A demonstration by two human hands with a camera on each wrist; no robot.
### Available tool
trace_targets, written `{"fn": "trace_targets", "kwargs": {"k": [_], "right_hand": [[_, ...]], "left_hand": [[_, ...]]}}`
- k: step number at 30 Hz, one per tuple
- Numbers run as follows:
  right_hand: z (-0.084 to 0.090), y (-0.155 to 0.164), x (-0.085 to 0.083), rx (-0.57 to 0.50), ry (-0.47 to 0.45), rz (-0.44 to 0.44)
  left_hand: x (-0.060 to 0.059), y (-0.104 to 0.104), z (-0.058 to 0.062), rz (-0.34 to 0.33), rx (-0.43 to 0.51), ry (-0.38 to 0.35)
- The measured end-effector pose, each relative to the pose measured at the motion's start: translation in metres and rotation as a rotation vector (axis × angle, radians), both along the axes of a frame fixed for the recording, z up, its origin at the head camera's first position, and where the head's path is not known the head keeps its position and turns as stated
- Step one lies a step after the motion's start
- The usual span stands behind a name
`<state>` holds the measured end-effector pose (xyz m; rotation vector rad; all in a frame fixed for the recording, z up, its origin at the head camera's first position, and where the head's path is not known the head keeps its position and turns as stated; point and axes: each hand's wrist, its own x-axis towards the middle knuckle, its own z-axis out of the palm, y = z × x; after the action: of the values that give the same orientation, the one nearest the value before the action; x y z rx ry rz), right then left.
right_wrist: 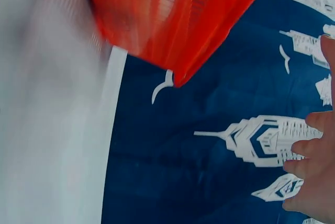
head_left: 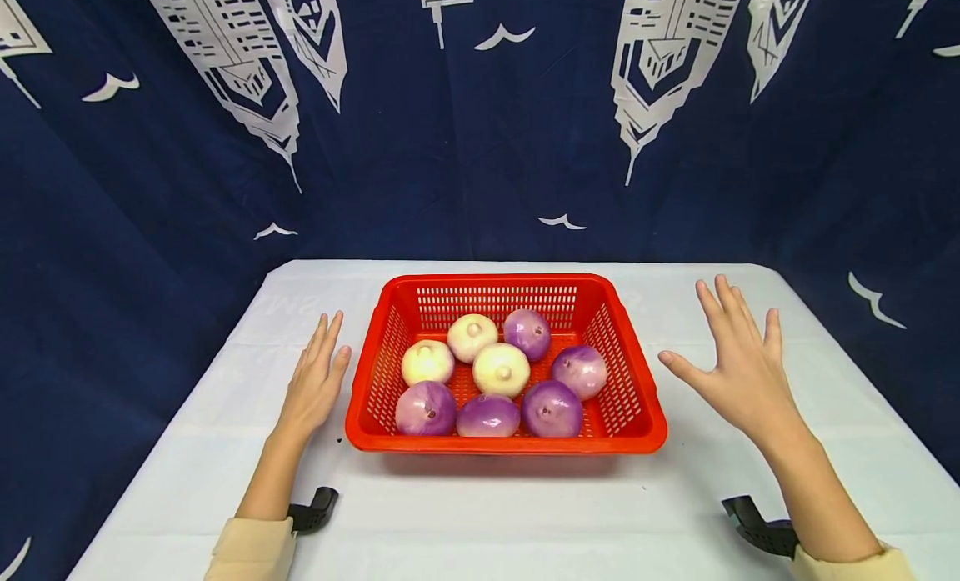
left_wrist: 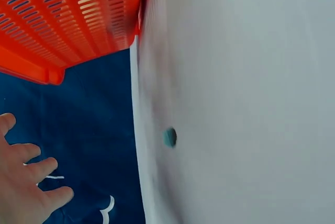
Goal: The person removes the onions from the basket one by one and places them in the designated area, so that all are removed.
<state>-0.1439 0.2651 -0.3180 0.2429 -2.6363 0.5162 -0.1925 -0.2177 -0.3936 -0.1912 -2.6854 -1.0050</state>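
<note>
A red plastic basket [head_left: 506, 446] with slotted walls stands on the white table. Inside it are 3 pale onions, one of them a white onion [head_left: 501, 370] near the middle, and several purple onions, such as the purple onion [head_left: 552, 408] at the front. My left hand [head_left: 311, 389] is held beside the basket's left wall, apart from it, fingers straight. To the right of the basket my right hand [head_left: 742, 368] hovers with fingers and thumb spread. Neither hand touches anything. In both wrist views, the basket wall [left_wrist: 89, 14] [right_wrist: 167, 20] appears near the top.
The white table [head_left: 480, 514] extends around the basket. A dark blue cloth [head_left: 465, 147] with white building and bird prints hangs behind and beside it. Black wrist mounts [head_left: 315, 510] [head_left: 757, 527] sit at both wrists. A small dark spot [left_wrist: 170, 137] shows on the white surface.
</note>
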Motion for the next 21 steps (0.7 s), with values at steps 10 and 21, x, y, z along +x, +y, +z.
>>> {"fn": "trace_targets", "kwargs": {"k": [10,21], "right_hand": [[-0.003,-0.026,-0.002,-0.013,0.016,0.115],[-0.009,-0.06,-0.008,-0.048,-0.144,0.199]], "left_hand": [[-0.001,0.005,0.006,-0.058,0.247,-0.041],[-0.001,0.012,0.008,-0.112,0.479,-0.061]]}}
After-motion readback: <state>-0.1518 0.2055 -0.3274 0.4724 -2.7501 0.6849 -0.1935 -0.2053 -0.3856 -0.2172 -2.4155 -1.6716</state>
